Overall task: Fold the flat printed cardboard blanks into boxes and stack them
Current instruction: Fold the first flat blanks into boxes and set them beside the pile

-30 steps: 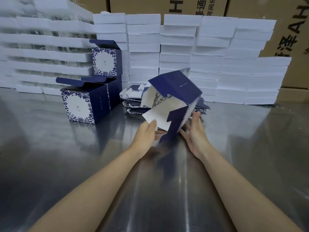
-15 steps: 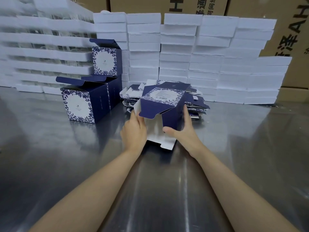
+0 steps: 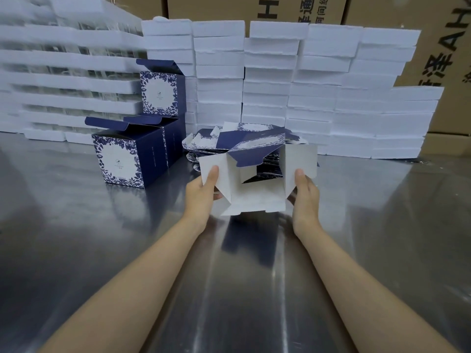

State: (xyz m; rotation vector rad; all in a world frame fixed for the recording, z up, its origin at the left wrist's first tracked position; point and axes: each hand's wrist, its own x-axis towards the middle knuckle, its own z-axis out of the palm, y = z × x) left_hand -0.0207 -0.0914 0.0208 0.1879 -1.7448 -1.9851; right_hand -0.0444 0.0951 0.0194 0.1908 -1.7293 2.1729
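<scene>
- Above the table (image 3: 382, 225), the half-formed box (image 3: 252, 179) is now held open end toward the camera, white flaps splayed; half a second earlier it was being squared up
- Left flap is pinched by the left hand (image 3: 201, 197), right flap by the right hand (image 3: 304, 197)
- Bottom flaps are judged next to be tucked, stacking afterwards

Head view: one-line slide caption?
Both hands, left hand and right hand, hold a half-erected printed box over the steel table.
</scene>
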